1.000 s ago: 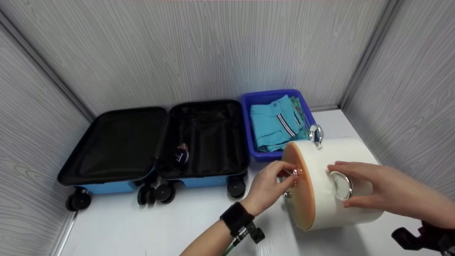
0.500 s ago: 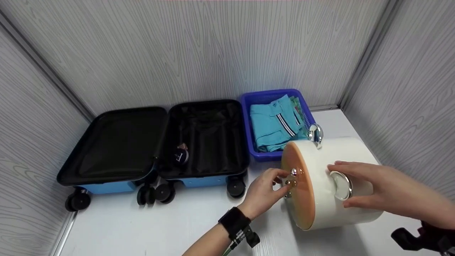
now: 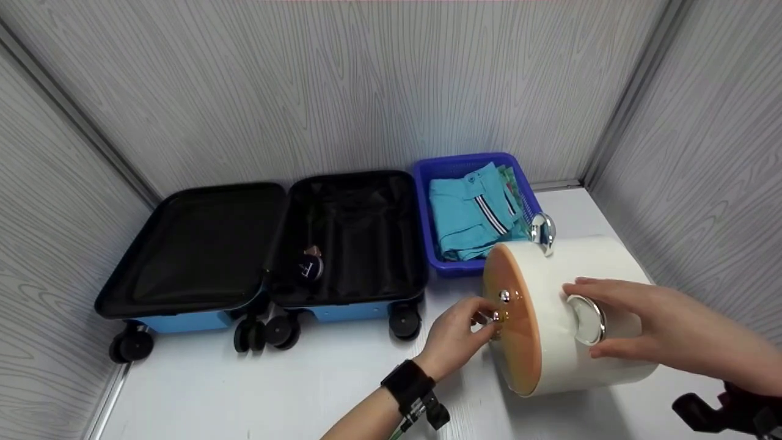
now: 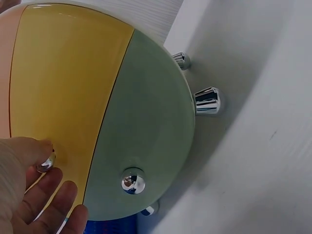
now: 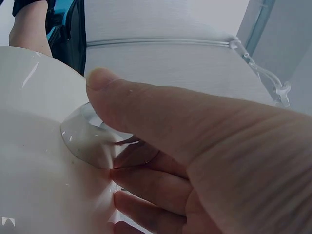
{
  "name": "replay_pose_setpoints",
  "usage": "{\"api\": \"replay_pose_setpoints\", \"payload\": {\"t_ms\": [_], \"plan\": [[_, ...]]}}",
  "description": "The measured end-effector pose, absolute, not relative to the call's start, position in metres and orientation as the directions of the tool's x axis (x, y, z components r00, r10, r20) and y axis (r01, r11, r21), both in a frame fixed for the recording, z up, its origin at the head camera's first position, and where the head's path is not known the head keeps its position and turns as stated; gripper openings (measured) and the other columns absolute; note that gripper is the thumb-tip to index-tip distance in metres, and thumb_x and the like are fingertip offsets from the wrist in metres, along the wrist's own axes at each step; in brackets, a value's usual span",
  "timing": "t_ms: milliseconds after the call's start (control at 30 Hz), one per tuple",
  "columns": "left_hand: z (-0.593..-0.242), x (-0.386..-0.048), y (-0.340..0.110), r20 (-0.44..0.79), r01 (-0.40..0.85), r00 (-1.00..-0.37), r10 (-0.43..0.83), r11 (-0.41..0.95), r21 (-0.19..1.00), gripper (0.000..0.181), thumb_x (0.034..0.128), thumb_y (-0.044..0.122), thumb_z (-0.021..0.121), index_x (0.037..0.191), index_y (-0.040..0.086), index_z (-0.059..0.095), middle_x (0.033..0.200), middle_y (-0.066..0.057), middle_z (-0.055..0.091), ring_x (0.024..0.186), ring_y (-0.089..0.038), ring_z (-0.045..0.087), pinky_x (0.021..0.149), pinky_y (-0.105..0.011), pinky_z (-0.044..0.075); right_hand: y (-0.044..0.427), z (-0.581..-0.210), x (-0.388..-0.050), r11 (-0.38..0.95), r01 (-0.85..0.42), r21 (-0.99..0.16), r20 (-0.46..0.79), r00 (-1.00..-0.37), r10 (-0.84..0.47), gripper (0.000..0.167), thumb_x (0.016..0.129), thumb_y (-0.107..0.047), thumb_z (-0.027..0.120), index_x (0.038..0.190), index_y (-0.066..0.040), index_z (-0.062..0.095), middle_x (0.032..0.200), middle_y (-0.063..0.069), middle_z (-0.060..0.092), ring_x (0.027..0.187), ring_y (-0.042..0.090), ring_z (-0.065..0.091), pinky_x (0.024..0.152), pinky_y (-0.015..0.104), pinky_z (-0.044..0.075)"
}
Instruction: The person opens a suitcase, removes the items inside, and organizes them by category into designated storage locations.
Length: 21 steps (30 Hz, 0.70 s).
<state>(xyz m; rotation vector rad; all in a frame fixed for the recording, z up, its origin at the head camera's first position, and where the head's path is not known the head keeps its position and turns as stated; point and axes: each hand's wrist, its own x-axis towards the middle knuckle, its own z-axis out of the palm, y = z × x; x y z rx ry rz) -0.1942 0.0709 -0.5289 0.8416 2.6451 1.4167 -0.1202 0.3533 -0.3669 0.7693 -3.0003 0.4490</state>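
Note:
A cream-white drum-shaped box (image 3: 599,263) has a round front in orange, yellow (image 4: 68,73) and green (image 4: 146,102) panels. Thumb and forefinger of my left hand (image 3: 452,336) pinch the chrome knob (image 4: 47,165) on the yellow panel. Above it, the orange panel's knob (image 3: 504,296) is bare, as is the green panel's knob (image 4: 133,181). My right hand (image 3: 654,318) grips a shiny chrome handle (image 3: 589,319) on the box's side. In the right wrist view, its thumb lies over that handle and the fingers curl below.
Left of the box lies an opened blue suitcase (image 3: 354,311) with black lining and wheels. A small dark round item (image 3: 310,267) lies inside it. Behind the box stands a blue basket (image 3: 455,269) with folded turquoise clothing (image 3: 467,211). Walls enclose the back and sides.
My left hand has shifted down from the orange panel's knob to the yellow panel's knob and now pinches it. My right hand and the box have stayed in place.

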Motion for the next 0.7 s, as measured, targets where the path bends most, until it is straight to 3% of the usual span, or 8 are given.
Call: {"api": "replay_pose_setpoints", "payload": {"t_ms": [433,700], "plan": [[-0.532,-0.193,0.066,0.251,0.467,-0.85,0.463,0.441,0.767,0.026,0.0981,0.031,0.072,0.122,0.021,0.069,0.109,0.013,0.066,0.095,0.0,0.063,0.086,-0.018,0.05,0.35,-0.362,-0.122,0.852,-0.399,-0.34,-0.02,-0.902,-0.431,0.075,0.076,-0.055,0.084,0.141,-0.023,0.063,0.143,0.004,0.061,0.124,0.029,0.06,0.095,0.056,0.052],[-0.534,-0.191,0.05,0.282,0.48,-0.843,0.458,0.403,0.779,0.024,0.099,0.027,0.071,0.121,0.018,0.069,0.11,0.01,0.067,0.096,-0.002,0.064,0.089,-0.019,0.051,0.349,-0.358,-0.122,0.859,-0.338,-0.384,-0.084,-0.914,-0.397,0.077,0.078,-0.061,0.08,0.143,-0.025,0.061,0.146,0.006,0.058,0.128,0.034,0.057,0.097,0.062,0.049]]}}
